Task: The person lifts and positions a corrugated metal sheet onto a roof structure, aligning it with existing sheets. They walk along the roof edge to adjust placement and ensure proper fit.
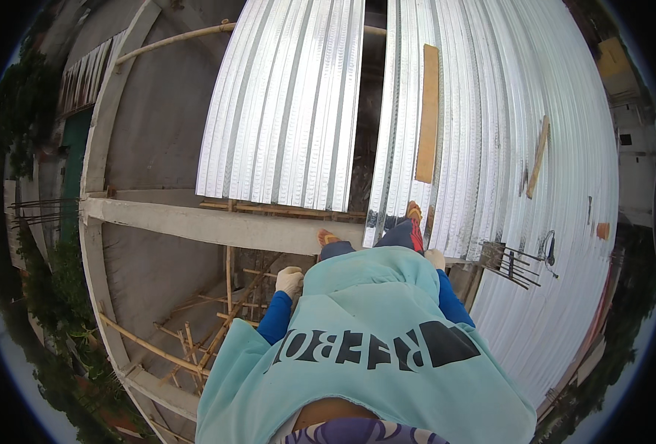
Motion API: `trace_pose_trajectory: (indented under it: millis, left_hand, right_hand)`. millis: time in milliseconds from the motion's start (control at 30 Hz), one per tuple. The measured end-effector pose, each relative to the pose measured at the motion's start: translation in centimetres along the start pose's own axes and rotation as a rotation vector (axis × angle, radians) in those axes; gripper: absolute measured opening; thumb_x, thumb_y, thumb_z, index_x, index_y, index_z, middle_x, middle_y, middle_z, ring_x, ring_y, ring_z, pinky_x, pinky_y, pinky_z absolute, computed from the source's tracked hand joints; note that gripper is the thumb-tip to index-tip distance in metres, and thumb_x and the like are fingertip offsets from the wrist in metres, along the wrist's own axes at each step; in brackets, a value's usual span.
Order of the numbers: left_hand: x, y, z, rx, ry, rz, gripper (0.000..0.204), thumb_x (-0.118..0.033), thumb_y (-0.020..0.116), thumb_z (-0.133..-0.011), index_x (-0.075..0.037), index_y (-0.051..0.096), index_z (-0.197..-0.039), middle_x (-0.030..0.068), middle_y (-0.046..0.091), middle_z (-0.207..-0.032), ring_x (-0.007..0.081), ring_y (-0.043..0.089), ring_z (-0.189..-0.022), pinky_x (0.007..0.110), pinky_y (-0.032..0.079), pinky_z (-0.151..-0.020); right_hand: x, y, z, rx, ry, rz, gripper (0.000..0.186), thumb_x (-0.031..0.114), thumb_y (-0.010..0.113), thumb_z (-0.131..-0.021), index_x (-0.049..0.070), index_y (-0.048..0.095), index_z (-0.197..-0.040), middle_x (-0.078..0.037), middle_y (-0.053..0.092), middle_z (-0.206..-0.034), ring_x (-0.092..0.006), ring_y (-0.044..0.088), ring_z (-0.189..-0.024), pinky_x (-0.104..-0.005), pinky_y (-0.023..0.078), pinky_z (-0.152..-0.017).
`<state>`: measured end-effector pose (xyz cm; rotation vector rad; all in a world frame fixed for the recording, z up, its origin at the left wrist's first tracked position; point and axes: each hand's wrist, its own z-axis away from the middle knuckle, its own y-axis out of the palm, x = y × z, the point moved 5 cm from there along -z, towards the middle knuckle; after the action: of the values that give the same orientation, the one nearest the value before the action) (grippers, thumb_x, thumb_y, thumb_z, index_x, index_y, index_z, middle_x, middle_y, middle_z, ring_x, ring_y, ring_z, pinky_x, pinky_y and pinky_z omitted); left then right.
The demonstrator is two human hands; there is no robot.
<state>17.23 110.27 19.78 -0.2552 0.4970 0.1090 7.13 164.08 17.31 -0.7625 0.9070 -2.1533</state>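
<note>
Head view: gloved left hand and right hand hang empty near sheet; looks light, floppy, sharp-edged, so grab the near edge.

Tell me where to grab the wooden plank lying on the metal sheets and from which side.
Grip the wooden plank at its near end, coming from that end. It lies flat along the ribs of the corrugated metal sheet, so fingers can probably slip under the end where it bridges a groove.

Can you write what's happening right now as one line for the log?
left hand: gloved, at side, holds nothing seen | right hand: gloved, mostly hidden | feet: concrete beam, corrugated metal sheet | nearby: wooden plank
</note>
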Motion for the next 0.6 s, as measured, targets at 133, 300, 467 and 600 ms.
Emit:
trace_pose_trajectory:
  millis: [133,300,467,600]
  left_hand:
    - [0.4,0.1,0.4,-0.035,0.053,-0.05,0.031,-0.001,0.069,-0.082,0.005,0.075,-0.112,0.0128,0.073,-0.084,0.0181,0.065,-0.063,0.033,0.05,-0.054]
    - [-0.8,1.5,0.6,-0.021,0.083,0.039,0.032,0.002,0.068,-0.081,0.007,0.074,-0.112,0.0144,0.073,-0.083,0.0204,0.067,-0.062,0.034,0.053,-0.056]
    - [-1.9,1.6,-0.2,-0.028,0.109,0.14,0.03,0.004,0.065,-0.081,0.01,0.075,-0.108,0.0164,0.074,-0.084,0.0236,0.07,-0.067,0.034,0.056,-0.059]
    - [-2.3,2.3,-0.5,-0.009,0.128,0.206,0.029,0.005,0.064,-0.079,0.011,0.075,-0.105,0.0172,0.074,-0.084,0.0243,0.071,-0.068,0.035,0.056,-0.059]
  right_hand:
    - [2.8,-1.0,-0.2,0.022,0.001,0.045,0.042,0.027,0.053,-0.089,-0.002,0.078,-0.106,-0.032,0.073,-0.106,-0.0482,0.07,-0.108,-0.054,0.053,-0.099]
    - [3.6,-2.1,-2.1,-0.029,0.001,0.07,0.039,0.027,0.054,-0.092,-0.001,0.078,-0.105,-0.031,0.073,-0.109,-0.0475,0.069,-0.111,-0.054,0.053,-0.099]
    - [5.6,-3.2,-1.8,-0.05,0.018,0.088,0.04,0.028,0.054,-0.094,0.0,0.078,-0.11,-0.029,0.074,-0.112,-0.0464,0.07,-0.111,-0.0537,0.053,-0.1]
    - [6.2,-4.2,-2.5,-0.069,-0.051,0.103,0.042,0.031,0.053,-0.092,0.001,0.079,-0.107,-0.03,0.074,-0.111,-0.0477,0.07,-0.111,-0.0537,0.054,-0.099]
